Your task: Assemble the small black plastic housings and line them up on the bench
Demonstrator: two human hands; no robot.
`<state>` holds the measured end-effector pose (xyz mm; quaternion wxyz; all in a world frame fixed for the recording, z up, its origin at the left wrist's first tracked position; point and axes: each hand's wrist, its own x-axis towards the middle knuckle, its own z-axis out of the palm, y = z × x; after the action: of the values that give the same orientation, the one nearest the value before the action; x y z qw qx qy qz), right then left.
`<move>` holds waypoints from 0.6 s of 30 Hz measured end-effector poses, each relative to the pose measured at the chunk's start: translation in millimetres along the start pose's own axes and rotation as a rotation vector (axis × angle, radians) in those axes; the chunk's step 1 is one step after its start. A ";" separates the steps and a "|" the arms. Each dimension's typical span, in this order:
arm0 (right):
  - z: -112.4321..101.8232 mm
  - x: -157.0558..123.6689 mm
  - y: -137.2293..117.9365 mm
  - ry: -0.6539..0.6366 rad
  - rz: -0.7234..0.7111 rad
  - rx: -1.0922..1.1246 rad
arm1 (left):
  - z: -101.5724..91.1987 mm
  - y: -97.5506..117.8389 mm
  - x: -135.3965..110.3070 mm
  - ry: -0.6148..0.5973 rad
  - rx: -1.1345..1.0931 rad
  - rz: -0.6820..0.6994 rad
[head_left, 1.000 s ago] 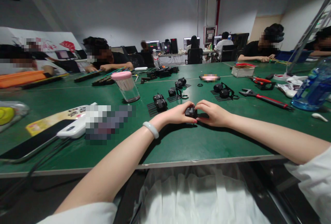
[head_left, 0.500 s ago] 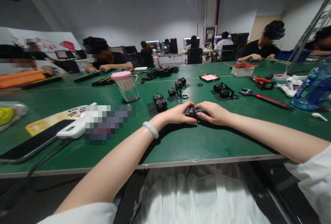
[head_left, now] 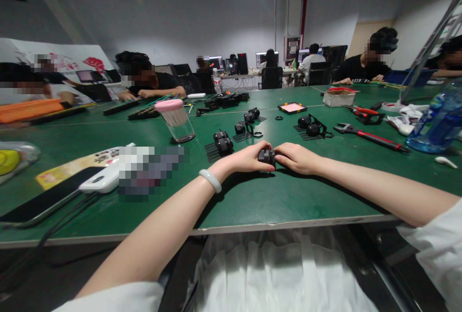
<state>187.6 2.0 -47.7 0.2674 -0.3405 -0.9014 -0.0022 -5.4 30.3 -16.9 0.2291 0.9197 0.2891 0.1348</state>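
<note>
A small black part (head_left: pixel 267 156) sits low over the green table (head_left: pixel 252 196) in front of me. My left hand (head_left: pixel 247 158), with a pale bangle on its wrist, is curled around the part's left side. My right hand (head_left: pixel 298 158) pinches it from the right, fingers pressed together. Just beyond lie more black assemblies on ribbed bases (head_left: pixel 222 144), (head_left: pixel 247 130), (head_left: pixel 311 128).
A clear jar with a pink lid (head_left: pixel 175 119) stands left of centre; a phone (head_left: pixel 46 199) and a white device (head_left: pixel 104 180) lie near the left edge. A red-handled wrench (head_left: pixel 371 138), pliers (head_left: pixel 363 112) and a blue bottle (head_left: pixel 438 122) are right. Several people sit around the table.
Both hands stay on the black part almost unmoved; the right fingers have closed in a little tighter against it.
</note>
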 end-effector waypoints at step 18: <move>-10.9 -5.0 -17.1 0.205 -0.409 -0.112 | -0.3 -1.2 0.4 -0.018 0.014 0.046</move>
<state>185.4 -16.2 -37.7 0.3324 -0.1631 -0.9182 -0.1410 -5.7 31.5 -17.2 0.2223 0.9287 0.2669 0.1296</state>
